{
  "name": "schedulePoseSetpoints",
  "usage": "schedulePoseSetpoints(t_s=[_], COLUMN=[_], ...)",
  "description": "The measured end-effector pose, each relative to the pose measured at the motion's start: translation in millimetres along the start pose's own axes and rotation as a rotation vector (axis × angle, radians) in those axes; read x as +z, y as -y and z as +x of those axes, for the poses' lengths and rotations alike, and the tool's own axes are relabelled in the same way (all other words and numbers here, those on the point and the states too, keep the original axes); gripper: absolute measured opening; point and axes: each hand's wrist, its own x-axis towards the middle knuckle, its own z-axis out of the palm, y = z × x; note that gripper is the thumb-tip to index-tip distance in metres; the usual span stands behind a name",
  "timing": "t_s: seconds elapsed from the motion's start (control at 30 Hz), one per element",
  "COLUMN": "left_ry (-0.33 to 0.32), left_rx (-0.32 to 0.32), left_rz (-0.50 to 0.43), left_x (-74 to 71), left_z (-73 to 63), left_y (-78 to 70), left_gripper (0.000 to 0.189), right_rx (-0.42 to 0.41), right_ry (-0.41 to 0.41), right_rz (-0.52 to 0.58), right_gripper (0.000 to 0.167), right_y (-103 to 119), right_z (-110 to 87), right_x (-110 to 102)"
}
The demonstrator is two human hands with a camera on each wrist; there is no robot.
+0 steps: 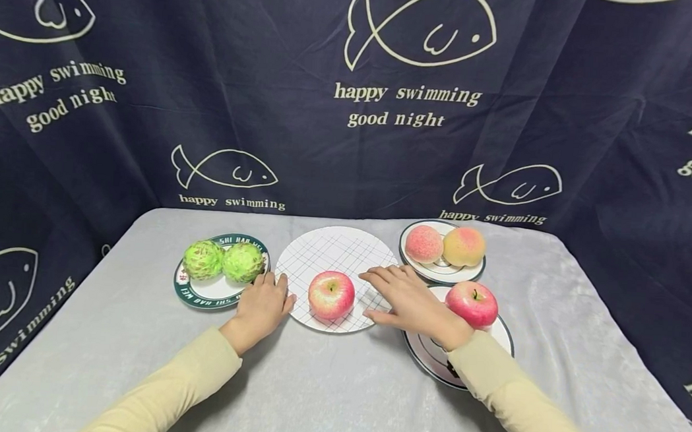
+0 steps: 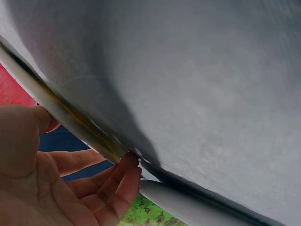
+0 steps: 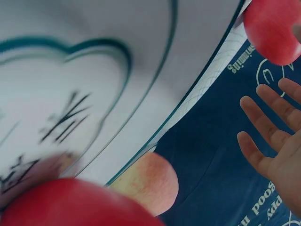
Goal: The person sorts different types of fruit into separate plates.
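Note:
A red apple (image 1: 331, 296) sits near the front of a round white plate (image 1: 338, 248) with a thin grid pattern. My left hand (image 1: 262, 307) is at the plate's left edge, its fingertips (image 2: 124, 162) right at the rim and the fingers loosely bent. Over the plate's right side my right hand (image 1: 414, 306) reaches in from the right, fingers spread, holding nothing. In the right wrist view the fingers (image 3: 263, 120) stand apart from that apple (image 3: 274, 33). Beneath my right wrist, a dark-rimmed plate (image 1: 432, 368) carries a second red apple (image 1: 473, 305), partly hidden by the arm.
On the left, a green-rimmed plate (image 1: 200, 303) bears two bumpy green fruits (image 1: 203, 260). At the back right, a small plate (image 1: 442, 273) holds a pink peach (image 1: 424, 244) and a yellowish peach (image 1: 464, 247). A dark fish-print cloth (image 1: 348, 176) hangs behind the grey-covered table (image 1: 323, 399).

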Motion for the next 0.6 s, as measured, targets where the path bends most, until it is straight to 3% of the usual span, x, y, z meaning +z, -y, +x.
schedulePoseSetpoints(t_s=[0.6], left_ry=[-0.007], left_rx=[0.008], left_rz=[-0.003], left_x=[-0.5], left_z=[-0.8], left_y=[0.6], left_gripper=[0.047], right_rx=[-0.041], right_ry=[0.054], right_rz=[0.04], right_gripper=[0.07], right_y=[22], right_z=[32.8], right_x=[8])
